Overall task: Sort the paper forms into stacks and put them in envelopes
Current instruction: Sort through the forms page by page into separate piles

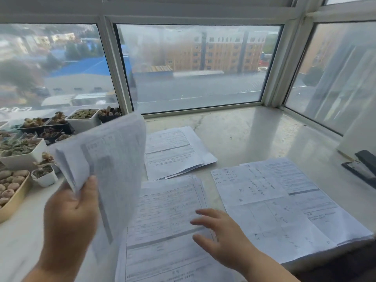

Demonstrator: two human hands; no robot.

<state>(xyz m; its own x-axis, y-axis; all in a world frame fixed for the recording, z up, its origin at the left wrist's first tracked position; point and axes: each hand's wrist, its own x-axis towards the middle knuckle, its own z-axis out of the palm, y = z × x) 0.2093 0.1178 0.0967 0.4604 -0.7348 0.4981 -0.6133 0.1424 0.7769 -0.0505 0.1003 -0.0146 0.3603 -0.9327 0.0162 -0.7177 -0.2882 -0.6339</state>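
Windowsill desk (254,135), left hand (69,216) gripping raised forms (109,159), right hand (221,237) flat, released over stack (162,220)

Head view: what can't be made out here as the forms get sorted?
- Text on the sheaf gripped by the left hand: motion-blurred.
- Left side of the near stack: hidden behind that sheaf.
- Whether the right hand touches the near stack or hovers: unclear.
- Black object at right: cut off by the frame edge.
- Envelopes: none identifiable.

High-rise windowsill (234,127): potted succulents (22,147), stapler (364,169).
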